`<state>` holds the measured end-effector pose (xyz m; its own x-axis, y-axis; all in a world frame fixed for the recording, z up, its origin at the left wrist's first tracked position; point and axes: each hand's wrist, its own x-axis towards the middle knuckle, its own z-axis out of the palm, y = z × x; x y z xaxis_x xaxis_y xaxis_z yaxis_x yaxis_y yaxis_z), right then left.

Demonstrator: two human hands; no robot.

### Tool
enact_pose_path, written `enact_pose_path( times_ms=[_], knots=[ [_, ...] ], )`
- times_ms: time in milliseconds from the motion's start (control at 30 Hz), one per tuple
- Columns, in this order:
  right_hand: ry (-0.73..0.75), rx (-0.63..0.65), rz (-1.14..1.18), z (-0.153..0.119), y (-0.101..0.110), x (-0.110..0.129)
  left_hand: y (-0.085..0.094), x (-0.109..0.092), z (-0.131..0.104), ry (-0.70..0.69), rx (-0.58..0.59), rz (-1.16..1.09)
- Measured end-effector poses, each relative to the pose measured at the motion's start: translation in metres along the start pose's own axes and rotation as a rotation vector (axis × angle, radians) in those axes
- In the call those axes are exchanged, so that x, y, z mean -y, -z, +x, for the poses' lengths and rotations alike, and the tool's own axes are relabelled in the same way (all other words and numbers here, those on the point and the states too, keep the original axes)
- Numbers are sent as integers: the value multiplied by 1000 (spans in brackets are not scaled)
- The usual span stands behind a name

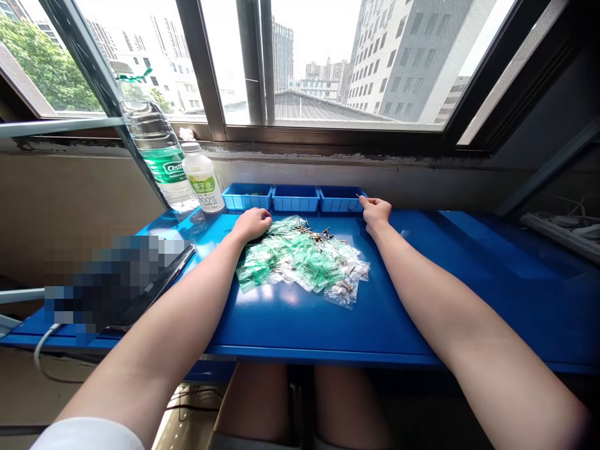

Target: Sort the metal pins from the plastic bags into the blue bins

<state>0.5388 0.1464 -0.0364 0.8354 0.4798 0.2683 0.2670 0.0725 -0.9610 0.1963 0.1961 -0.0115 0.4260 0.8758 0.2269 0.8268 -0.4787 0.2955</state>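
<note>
On the blue table lies a pile of small clear and green zip bags (pixel 300 262), with loose screws (pixel 321 235) on its far side. My left hand (pixel 253 224) rests at the pile's far left edge, fingers curled; whatever they hold is hidden. Beside the right blue bin (pixel 341 203), my right hand (pixel 376 212) is closed in a pinch. A small thin metal piece (pixel 359 196) sticks out from its fingertips over the bin's right end; its exact kind is too small to tell.
Left of the right bin stand a middle blue bin (pixel 295 201) and a left blue bin (pixel 247 199). A large water bottle (pixel 157 147) and a coconut water bottle (pixel 202 178) stand at the back left. A blurred dark object (pixel 126 281) lies left; a window (pixel 309 69) is behind.
</note>
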Motion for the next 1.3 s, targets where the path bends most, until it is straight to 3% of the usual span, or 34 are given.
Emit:
enact_pose_path(
  times_ms=[133, 400, 467, 633, 800, 1100, 1300],
  knots=[
    [20, 20, -26, -1, 2, 2, 1, -1, 0, 3, 6, 6],
    [118, 192, -87, -12, 7, 13, 0, 0, 0, 8, 0, 0],
    [171, 319, -93, -19, 7, 17, 0, 0, 0, 7, -4, -7],
    [226, 874, -106, -32, 7, 26, 1, -1, -1, 15, -4, -9],
    [235, 1101, -266, -31, 7, 32, 0, -1, -1, 8, -1, -9],
    [329, 1155, -425, -33, 5, 33, 0, -1, 0, 12, -5, 0],
    [251, 975, -323, -33, 3, 27, 1, -3, -1, 7, -1, 1]
  ],
)
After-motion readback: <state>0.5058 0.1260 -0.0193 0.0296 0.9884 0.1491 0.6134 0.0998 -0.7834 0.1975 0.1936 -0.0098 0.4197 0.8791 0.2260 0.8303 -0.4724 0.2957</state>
